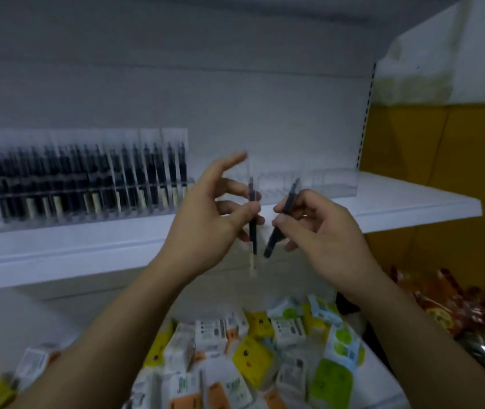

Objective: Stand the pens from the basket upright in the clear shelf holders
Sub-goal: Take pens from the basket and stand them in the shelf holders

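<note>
Pen (253, 240) being pinched upright at centre by left hand (205, 228), second pen (273, 240) being gripped tilted by right hand (326, 231), hands being held just apart, full holder (87, 184) at 9 o'clock, clear holder (318, 184) at 1 o'clock, packets (264, 349) at 6 o'clock

white shelf (412, 208) | white back panel (235, 84) | yellow wall (442, 143) right | coloured packets (264, 349) below | dim light

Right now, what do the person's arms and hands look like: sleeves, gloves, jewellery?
The left forearm and right forearm are bare to the frame edge; no sleeves show. The left hand and right hand wear no gloves, and no watch or wristband shows. A glint on a right-hand finger may be a ring; too blurred to tell.
</note>
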`<state>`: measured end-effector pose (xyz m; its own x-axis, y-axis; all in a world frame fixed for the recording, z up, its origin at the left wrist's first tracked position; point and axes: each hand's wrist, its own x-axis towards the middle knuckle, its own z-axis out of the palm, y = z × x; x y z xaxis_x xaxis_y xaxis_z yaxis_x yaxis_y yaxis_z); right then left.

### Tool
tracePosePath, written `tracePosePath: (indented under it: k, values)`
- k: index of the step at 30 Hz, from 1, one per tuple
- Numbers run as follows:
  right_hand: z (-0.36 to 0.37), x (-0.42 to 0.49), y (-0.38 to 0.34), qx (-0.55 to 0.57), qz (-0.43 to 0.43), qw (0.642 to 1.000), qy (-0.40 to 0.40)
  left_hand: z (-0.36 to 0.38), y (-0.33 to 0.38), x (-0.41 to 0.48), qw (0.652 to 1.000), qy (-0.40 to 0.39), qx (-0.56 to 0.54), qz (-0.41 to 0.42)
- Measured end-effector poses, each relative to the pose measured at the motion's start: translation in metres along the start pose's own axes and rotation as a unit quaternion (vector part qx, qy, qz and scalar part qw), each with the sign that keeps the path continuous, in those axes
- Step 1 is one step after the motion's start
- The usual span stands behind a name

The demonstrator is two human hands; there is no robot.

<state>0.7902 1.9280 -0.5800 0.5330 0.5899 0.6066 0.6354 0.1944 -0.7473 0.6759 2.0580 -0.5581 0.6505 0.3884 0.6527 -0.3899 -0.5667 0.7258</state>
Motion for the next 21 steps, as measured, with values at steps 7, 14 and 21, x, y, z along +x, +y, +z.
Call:
tracePosePath:
  k: [7, 14, 21]
  values:
    - [-0.007, 0.071, -0.016, 0.02, -0.025, 0.999, 0.024, -0.022, 0.019, 0.061, 0.997, 0.008, 0.064, 0.03]
    - [0.0, 0.134, -0.006, -0.045, -0.102, 0.992, 0.055, -0.036, -0.003, 0.114, 0.986, 0.06, 0.142, 0.056]
    - [0.025, 0.188, 0.02, -0.027, -0.118, 0.991, 0.062, -0.039, -0.031, 0.154, 0.972, 0.103, 0.2, 0.066]
